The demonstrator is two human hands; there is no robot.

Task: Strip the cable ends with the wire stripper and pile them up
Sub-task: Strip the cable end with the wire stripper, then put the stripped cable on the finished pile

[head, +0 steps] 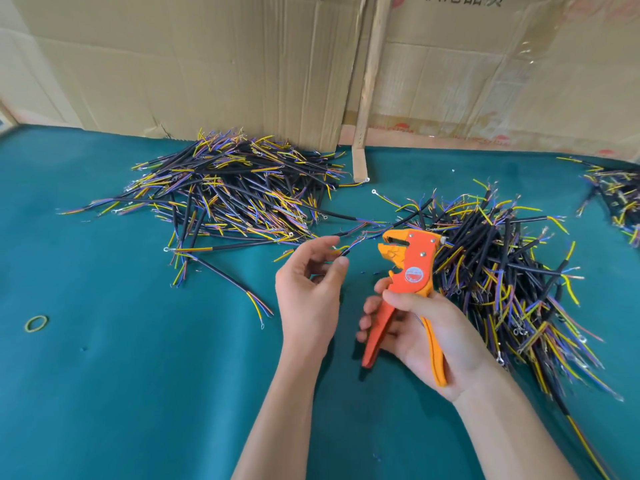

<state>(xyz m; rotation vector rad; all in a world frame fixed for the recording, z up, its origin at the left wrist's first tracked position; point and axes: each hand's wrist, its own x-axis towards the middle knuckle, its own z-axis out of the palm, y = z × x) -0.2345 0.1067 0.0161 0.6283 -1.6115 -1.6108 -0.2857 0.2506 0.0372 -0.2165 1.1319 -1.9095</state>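
Risking a bad strip: thin coloured cores wobbling just left of the wire stripper [410,268], likely to slide past its notch or get nicked if fed in crooked, loose copper strands splaying. Also risking a slip, the cable [349,247] being pinched only near its end. Left of the wire stripper, lying heaped, the far pile [225,192] of cables; a rubber band [36,323] sitting well off to its left on the green table [138,393]. Just left of the wire stripper, left hand [310,292] pinching the cable between thumb and fingertips, palm turned inward. Right hand [422,336] wrapping the orange handles from below, handles spreading, jaws standing apart. Right of the wire stripper, sprawling, another pile [502,271].
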